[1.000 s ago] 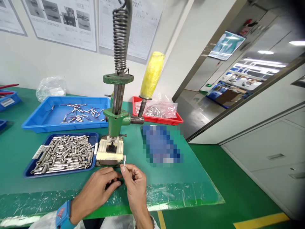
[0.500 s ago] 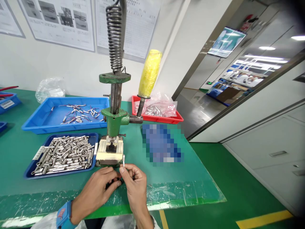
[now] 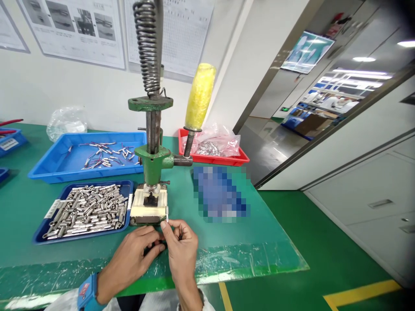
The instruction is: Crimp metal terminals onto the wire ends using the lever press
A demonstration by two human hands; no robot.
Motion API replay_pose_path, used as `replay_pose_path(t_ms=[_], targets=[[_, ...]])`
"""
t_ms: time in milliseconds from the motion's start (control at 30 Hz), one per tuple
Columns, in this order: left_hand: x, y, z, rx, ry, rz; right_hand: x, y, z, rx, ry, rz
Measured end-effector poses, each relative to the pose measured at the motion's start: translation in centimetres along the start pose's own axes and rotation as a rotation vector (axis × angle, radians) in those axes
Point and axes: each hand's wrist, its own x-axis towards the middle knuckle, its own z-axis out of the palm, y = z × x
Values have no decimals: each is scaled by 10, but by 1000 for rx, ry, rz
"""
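My right hand [image 3: 183, 248] pinches a small silver metal sleeve [image 3: 167, 213] upright between thumb and forefinger, with dark thin wires [image 3: 180, 233] running through the curled fingers. Beside it, my left hand [image 3: 132, 252] has thumb and fingers closed together close to the right fingertips; what they grip is hidden. Both hands are just in front of the green hand press [image 3: 152, 168], whose pale base [image 3: 149, 211] carries a dark die under the ram. Left of the press, a navy tray [image 3: 40, 229] holds a heap of silver metal sleeves.
Behind, a larger blue tray [image 3: 40, 173] contains sleeves with red and dark wires. A red tray [image 3: 223, 160] with plastic bags stands behind the press, near its yellow lever handle [image 3: 201, 97]. A blurred-out blue object [image 3: 220, 194] lies to the right, near the table's edge.
The view has tilted slightly, so the press appears a little further left. Both hands keep nearly the same pose, and the right still holds the sleeve.
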Motion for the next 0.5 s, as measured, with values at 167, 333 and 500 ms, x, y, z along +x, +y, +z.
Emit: replay_pose_path(t_ms=[167,333,500], targets=[[0,0,1,12,16,-1,0,1,8,-34,42,10],[-1,-2,2,30,42,11,0,3,14,-80,71,14],[0,-5,3,43,51,21,-1,2,16,-103,91,-27]])
